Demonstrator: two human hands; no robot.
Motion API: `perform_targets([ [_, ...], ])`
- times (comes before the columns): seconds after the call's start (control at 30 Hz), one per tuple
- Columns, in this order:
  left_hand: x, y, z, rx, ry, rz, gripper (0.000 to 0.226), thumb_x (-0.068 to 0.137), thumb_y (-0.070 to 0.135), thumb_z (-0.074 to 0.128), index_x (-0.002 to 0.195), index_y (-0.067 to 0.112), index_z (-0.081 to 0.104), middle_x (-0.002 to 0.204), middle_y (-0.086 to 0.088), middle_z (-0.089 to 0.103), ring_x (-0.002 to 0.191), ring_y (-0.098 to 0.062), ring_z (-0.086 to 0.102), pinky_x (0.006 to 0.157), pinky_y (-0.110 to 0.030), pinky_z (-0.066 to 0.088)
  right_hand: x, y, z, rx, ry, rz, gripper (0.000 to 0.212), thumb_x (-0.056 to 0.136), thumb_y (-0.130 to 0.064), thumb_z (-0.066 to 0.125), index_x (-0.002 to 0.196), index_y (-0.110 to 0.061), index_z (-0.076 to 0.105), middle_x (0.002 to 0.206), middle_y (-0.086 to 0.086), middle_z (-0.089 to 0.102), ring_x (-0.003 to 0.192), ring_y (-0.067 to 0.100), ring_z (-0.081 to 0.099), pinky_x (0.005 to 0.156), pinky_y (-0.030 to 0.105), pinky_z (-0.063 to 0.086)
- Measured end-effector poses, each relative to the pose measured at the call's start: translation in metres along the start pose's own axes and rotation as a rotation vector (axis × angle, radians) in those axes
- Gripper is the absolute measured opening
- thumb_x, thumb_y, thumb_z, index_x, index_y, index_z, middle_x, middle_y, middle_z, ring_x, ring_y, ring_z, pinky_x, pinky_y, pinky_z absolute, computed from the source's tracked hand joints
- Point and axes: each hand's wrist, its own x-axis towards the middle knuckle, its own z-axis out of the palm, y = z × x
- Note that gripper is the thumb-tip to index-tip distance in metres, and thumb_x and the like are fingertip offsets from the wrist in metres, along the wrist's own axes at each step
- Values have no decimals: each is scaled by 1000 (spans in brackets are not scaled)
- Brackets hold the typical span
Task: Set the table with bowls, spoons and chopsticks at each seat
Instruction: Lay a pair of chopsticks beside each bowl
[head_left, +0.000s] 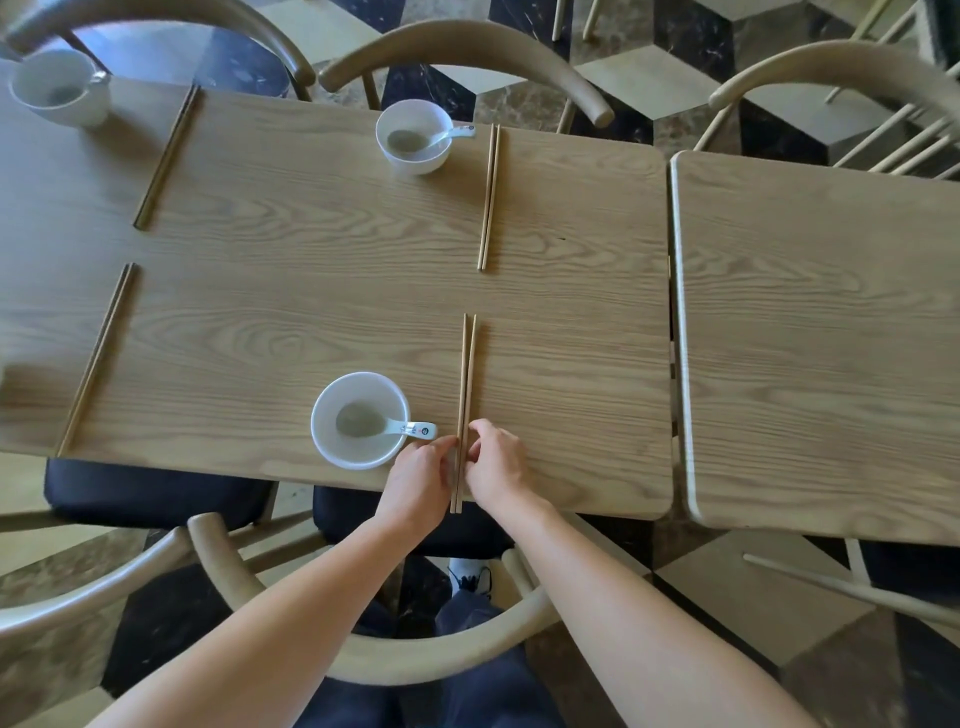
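A pair of wooden chopsticks (466, 384) lies lengthwise at the near seat, its lower end reaching the table's front edge. My left hand (420, 480) and my right hand (497, 464) pinch that lower end from either side. Just left of them a white bowl (332, 441) holds a white spoon (402, 428), handle pointing right. Across the table stands a second white bowl (415, 158) with a spoon (452, 133), and a chopstick pair (489, 197) lies to its right. A third bowl (57, 91) sits far left with chopsticks (167, 156). One more pair (96, 361) lies near left.
The wooden table (311, 270) meets a second bare table (831, 338) on the right, with a narrow gap between. Curved-back wooden chairs (467, 49) stand around; one chair (363, 660) is directly under my arms. Patterned tile floor surrounds everything.
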Motion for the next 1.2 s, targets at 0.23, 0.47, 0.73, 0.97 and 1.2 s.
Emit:
perform_targets([
  [0.23,6,3,-3,1,8,19,29,87,1,50,103,17,68,77,-1,67,70,-22,56,67,-41,51,4,-1,1,10,9,13,33,86,0,52,116,-14,59,104,5,64,86,17,54,77,30,51],
  [0.47,12,5,-5,12,-7,1,33,88,2,49,112,19,66,76,-2,63,72,-23,51,63,-31,38,7,-6,-4,23,15,-5,31,88,-3,51,116,-11,62,105,7,66,97,23,61,82,30,50],
  [0.73,20,11,-5,6,-32,-21,57,92,2,46,146,17,46,90,-12,72,83,-27,62,78,-37,51,14,-9,-13,31,29,-20,28,91,-6,52,117,-6,62,107,9,65,97,23,60,81,27,46],
  [0.97,17,20,-7,-44,3,19,57,91,-1,46,144,20,49,81,5,59,73,-15,50,70,-18,35,16,-6,-12,33,40,-36,22,89,-6,50,107,-8,64,101,8,65,83,17,53,78,30,51],
  [1.2,11,-3,-1,28,-33,25,44,90,8,45,128,25,58,84,0,60,82,-25,55,67,-28,38,14,2,-9,34,21,-24,38,90,-3,53,127,-9,58,107,7,65,89,17,56,78,24,46],
])
